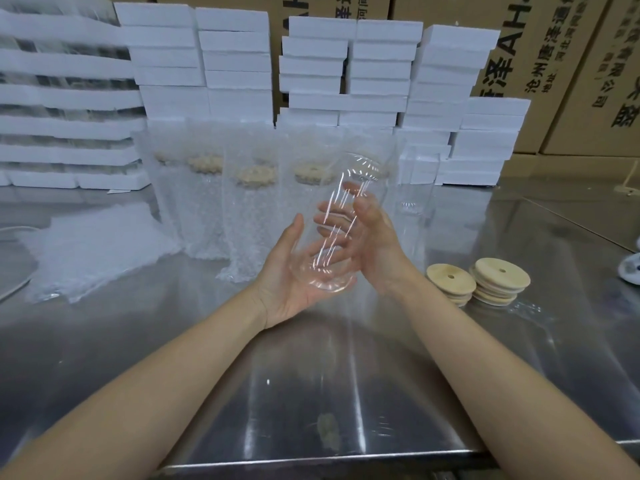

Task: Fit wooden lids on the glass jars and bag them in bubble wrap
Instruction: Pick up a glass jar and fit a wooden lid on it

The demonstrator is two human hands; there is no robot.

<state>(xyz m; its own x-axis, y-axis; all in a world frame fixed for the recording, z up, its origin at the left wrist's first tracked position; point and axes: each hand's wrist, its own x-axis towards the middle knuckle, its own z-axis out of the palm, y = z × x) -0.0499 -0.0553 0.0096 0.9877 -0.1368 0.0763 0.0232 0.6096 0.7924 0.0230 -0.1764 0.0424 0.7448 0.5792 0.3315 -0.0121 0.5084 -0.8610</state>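
1. Steel is seen across the whole desk (pixel 346 375); stacks of white foam blocks (pixel 235 64) are lined along its far edge, and printed cartons (pixel 554 64) are stacked behind them.
2. At far left, a loose pile of empty bubble-wrap bags (pixel 97 247) is spread flat on the desk.
3. Next to it, bagged jars (pixel 249 209) are stood upright in a row; four wooden lids can be counted through the wrap, and the exact number of jars cannot be told.
4. The left hand (pixel 284 282) is turned palm up with the thumb raised. The base of one glass jar (pixel 337 223) is cradled on its relaxed palm and fingers.
5. This jar is held in the air above the middle of the desk, without a lid. Its long axis is tilted: the base is low and nearest the person, and the mouth is pointed up, away and slightly right.
6. The jar's wall is grasped by the right hand (pixel 375 237), whose fingers are seen through the glass.
7. One bare jar (pixel 414 188) is stood upright just behind.
8. Two lid stacks (pixel 500 280) are set side by side at right.
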